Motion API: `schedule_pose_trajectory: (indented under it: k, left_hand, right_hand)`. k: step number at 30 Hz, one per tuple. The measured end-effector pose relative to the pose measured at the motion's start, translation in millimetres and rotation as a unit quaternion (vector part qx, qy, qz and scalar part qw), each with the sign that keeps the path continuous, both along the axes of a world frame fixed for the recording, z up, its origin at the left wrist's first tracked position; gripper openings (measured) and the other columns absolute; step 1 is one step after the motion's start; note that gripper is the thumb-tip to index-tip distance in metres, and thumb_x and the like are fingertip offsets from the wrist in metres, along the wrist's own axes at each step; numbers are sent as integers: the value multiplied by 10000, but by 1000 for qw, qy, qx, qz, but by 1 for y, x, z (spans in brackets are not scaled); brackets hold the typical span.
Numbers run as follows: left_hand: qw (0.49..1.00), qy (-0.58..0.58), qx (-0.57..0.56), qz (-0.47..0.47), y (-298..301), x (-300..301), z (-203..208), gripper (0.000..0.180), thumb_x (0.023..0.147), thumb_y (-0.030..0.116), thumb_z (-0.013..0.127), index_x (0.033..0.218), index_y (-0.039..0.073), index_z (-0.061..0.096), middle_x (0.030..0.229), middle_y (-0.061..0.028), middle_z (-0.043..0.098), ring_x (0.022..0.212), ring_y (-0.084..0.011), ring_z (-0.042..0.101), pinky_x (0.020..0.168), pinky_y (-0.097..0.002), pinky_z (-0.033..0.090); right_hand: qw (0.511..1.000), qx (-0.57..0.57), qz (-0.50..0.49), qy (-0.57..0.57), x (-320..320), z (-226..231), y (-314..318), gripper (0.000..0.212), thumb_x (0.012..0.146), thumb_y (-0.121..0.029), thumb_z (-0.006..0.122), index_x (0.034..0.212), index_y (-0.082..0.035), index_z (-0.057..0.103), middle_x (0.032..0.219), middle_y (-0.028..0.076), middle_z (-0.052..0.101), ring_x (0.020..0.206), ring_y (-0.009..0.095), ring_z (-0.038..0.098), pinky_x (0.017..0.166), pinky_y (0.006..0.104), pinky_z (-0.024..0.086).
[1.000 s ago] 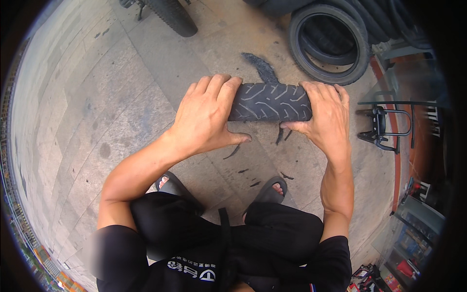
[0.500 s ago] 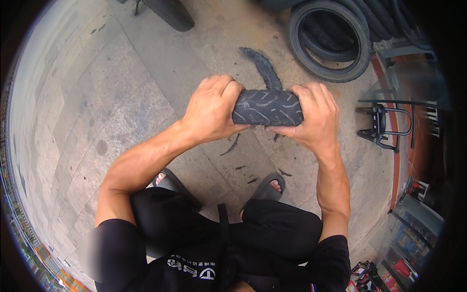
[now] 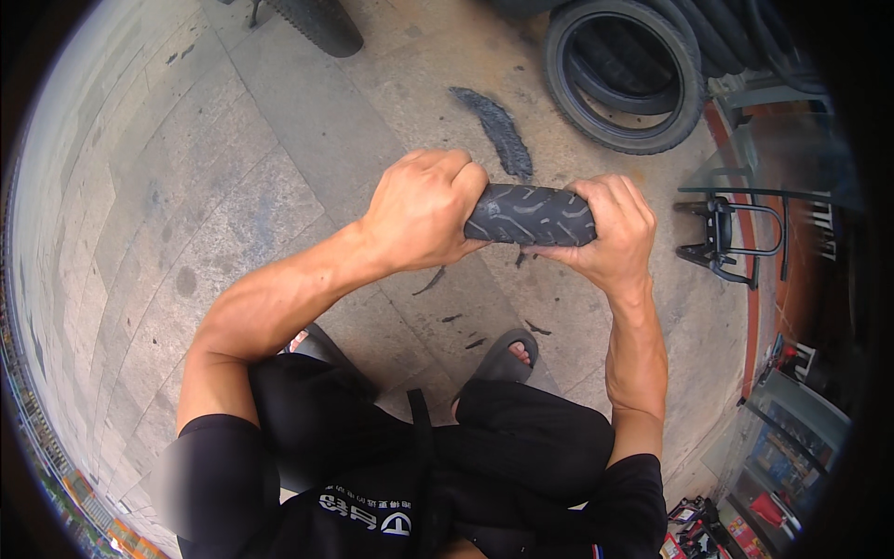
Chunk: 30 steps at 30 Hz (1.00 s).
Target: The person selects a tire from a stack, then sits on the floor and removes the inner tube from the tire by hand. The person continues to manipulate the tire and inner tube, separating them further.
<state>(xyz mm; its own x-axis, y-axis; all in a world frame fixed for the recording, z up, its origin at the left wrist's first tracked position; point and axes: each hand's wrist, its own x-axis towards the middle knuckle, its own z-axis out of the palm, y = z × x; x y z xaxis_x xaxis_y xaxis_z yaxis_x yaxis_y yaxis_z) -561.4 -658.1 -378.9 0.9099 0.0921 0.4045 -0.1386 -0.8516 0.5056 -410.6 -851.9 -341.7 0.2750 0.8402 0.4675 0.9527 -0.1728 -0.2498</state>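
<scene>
A black tyre with a grooved tread is held up before me, seen onto its tread, so its far part is hidden. My left hand is wrapped round its left side, fingers curled over the top and thumb below. On the right side my right hand grips it, fingers over the upper edge and the thumb pressed along the lower edge. Beyond the tyre a ragged dark strip of rubber lies on the paving.
Several larger tyres lie piled at the far right. Another wheel stands at the far left. A black metal frame sits by the right-hand kerb, near a glass cabinet. Small rubber scraps dot the paving by my sandals.
Both hands and the tyre have shifted slightly right and toward me, and the tyre tilts a little more, its right end lower. The grip stays closed.
</scene>
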Motion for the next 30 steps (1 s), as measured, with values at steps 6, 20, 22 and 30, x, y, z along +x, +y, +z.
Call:
schedule_pose_trajectory:
  k: [6, 20, 22, 30]
  left_hand:
    - [1000, 12, 6, -3, -2, 3, 2, 411, 621, 239, 857, 883, 51, 602, 816, -120, 607, 755, -346, 643, 712, -438, 528]
    - [997, 33, -7, 73, 34, -47, 26, 922, 484, 374, 965, 1216, 19, 533, 1134, -164, 596, 1051, -363, 588, 904, -438, 488]
    - [995, 39, 17, 86, 39, -50, 23, 865, 490, 381, 963, 1160, 15, 555, 1088, -161, 593, 1011, -362, 593, 877, -444, 495]
    - [994, 48, 30, 94, 29, -40, 21, 769, 459, 311, 953, 1070, 30, 579, 992, -141, 587, 933, -358, 603, 806, -442, 501]
  right_hand:
    - [1000, -11, -6, 8, 3, -2, -6, 691, 430, -487, 924, 889, -44, 659, 800, 78, 661, 731, 287, 650, 666, 389, 518]
    - [983, 72, -14, 168, 24, -17, -25, 943, 421, -514, 949, 1150, -4, 638, 1082, 153, 641, 986, 312, 643, 868, 402, 523]
    - [973, 88, 5, 215, 16, -25, -12, 1006, 430, -498, 959, 1231, -3, 605, 1176, 175, 605, 1042, 322, 625, 897, 411, 514]
    - [998, -48, 2, 43, -32, 13, 35, 1078, 382, -486, 939, 1294, -37, 580, 1238, 165, 557, 1146, 349, 534, 963, 457, 421]
